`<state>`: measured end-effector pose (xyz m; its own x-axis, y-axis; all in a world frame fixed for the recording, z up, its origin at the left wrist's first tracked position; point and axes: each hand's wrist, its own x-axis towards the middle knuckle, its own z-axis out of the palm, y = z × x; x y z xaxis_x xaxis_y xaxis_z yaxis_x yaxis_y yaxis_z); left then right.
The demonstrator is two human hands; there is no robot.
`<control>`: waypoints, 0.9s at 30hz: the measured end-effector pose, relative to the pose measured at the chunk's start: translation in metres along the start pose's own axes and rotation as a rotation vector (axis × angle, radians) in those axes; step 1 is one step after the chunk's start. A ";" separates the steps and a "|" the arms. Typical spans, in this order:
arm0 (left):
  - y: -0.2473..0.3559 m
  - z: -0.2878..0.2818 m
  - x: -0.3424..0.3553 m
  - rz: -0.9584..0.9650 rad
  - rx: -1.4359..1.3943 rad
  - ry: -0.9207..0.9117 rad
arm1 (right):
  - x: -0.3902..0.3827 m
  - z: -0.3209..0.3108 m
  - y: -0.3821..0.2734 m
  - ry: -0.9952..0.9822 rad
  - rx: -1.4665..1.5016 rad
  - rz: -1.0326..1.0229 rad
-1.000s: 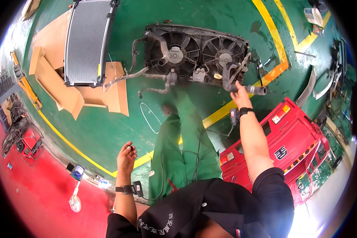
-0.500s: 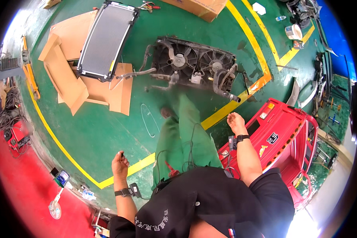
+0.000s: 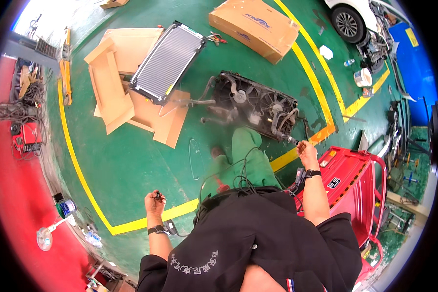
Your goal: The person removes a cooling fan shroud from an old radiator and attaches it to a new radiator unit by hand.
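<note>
My left hand (image 3: 155, 202) is closed around a small black piece (image 3: 157, 195), too small to make out, held above the green floor by the yellow line. My right hand (image 3: 307, 153) has its fingers curled in beside the dark end of a hose (image 3: 281, 132); whether it touches the hose, or what it holds, cannot be made out. That hose belongs to a dirty black radiator with two fans (image 3: 255, 104), lying on the floor in front of my legs. A cleaner silver radiator-like panel (image 3: 168, 62) rests on opened cardboard (image 3: 116, 90) at the far left.
A large closed cardboard box (image 3: 255, 29) stands beyond the fans. Pliers-like red-handled tools (image 3: 217, 38) lie near the silver panel. A red vehicle body part (image 3: 348, 177) is close to my right arm. A white bucket (image 3: 362, 78) and a car wheel (image 3: 348, 24) are far right.
My view has shifted, with the fan unit and panel now lower and further right in the picture. The right hand now appears beside the hose end. My left hand keeps its small black piece.
</note>
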<state>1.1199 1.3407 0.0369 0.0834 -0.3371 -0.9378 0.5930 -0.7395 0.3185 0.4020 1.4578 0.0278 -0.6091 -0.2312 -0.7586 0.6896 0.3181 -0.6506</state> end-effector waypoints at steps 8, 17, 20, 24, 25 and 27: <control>-0.028 -0.012 0.016 -0.066 -0.080 -0.090 | -0.013 0.008 -0.041 -0.021 -0.030 -0.121; -0.034 -0.069 0.000 -0.054 -0.173 0.070 | -0.002 0.035 -0.046 0.039 0.003 -0.100; -0.036 -0.092 -0.011 0.002 -0.153 0.096 | -0.009 0.070 -0.054 0.005 -0.029 -0.115; -0.047 -0.125 -0.004 -0.013 -0.263 0.144 | -0.015 0.116 -0.068 -0.032 -0.074 -0.137; -0.048 -0.127 -0.003 -0.032 -0.250 0.191 | -0.017 0.129 -0.071 -0.066 -0.088 -0.151; -0.052 -0.114 -0.007 -0.075 -0.227 0.281 | -0.018 0.142 -0.076 -0.111 -0.134 -0.190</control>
<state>1.1796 1.4479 0.0110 0.2309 -0.0899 -0.9688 0.7657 -0.5976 0.2379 0.4160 1.3076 0.0863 -0.6711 -0.3957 -0.6269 0.5042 0.3765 -0.7772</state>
